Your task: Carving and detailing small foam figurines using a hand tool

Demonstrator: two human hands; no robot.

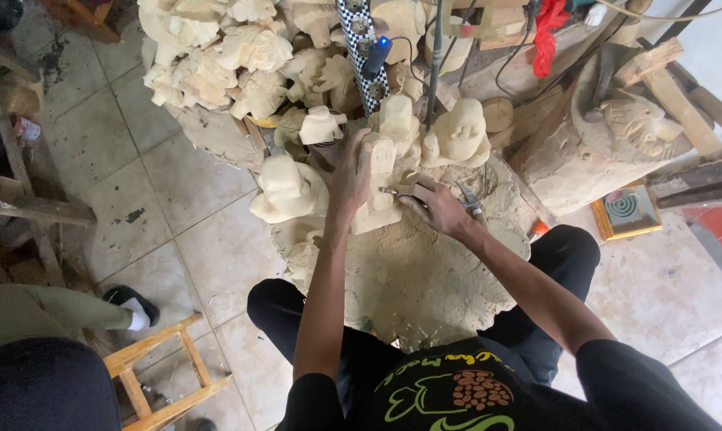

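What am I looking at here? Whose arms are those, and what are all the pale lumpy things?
The camera sits on a person's head and looks down, so the two arms are that person's own. They sit at a big dusty stump used as a workbench. The pale lumps are carved wooden figures. The left hand steadies one carving standing on the stump. The right hand grips a thin metal carving tool with its tip against that carving. More unfinished figures are piled behind, with a power strip lying among them. At the lower left are a wooden stool and another person's leg.
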